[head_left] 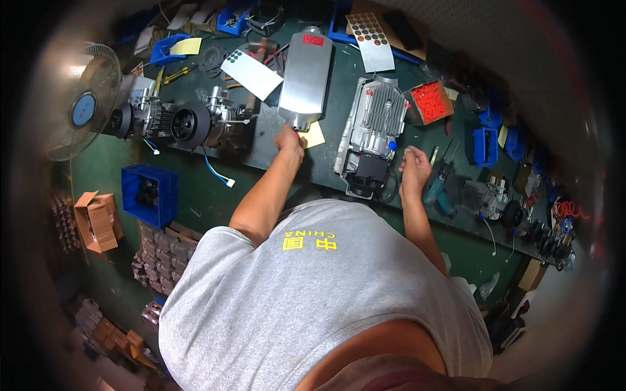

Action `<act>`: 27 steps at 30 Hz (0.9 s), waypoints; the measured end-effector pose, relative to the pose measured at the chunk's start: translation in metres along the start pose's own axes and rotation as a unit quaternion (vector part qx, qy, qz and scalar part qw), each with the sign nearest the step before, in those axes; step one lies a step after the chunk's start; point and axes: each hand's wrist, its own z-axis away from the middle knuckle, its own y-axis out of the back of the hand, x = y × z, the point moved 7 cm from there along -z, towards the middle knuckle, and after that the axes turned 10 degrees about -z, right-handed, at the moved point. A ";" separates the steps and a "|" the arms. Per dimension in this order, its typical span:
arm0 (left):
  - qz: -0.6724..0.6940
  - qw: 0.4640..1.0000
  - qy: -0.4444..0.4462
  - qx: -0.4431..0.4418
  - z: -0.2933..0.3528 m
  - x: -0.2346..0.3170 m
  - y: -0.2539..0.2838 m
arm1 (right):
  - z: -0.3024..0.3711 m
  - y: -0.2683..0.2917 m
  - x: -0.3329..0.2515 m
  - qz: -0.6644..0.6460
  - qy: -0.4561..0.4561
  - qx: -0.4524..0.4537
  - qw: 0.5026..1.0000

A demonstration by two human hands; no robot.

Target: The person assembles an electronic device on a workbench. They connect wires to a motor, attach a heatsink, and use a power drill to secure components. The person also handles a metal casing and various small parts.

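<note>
A silver metal canister (305,78) with a red label lies lengthwise on the bench. My left hand (289,141) is at its near neck, fingers curled closed, beside a yellow paper slip (314,135). What those fingers hold, if anything, is hidden. To the right lies a finned aluminium housing (379,107) with a black part at its near end, red caps and a blue cap (392,145). Just right of that cap, my right hand (415,168) is held with thumb and fingers pinched together. Anything between them is too small to make out.
Two motor-like assemblies (218,120) with black wheels stand at the left, near a fan (83,107). A box of red caps (429,102), sticker sheets (372,40) and a teal power tool (440,192) surround the housing. A blue crate (149,195) sits below the bench.
</note>
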 end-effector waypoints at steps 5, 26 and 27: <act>0.021 0.999 0.030 -0.039 -0.017 -0.016 -0.008 | 0.007 0.009 0.001 0.003 -0.013 0.020 1.000; 0.188 0.948 -0.252 -0.046 0.088 0.090 -0.052 | -0.001 0.101 0.054 0.099 -0.114 -0.050 0.987; 0.176 0.942 -0.284 -0.037 0.095 0.100 -0.049 | -0.003 0.104 0.063 0.126 -0.134 -0.077 0.980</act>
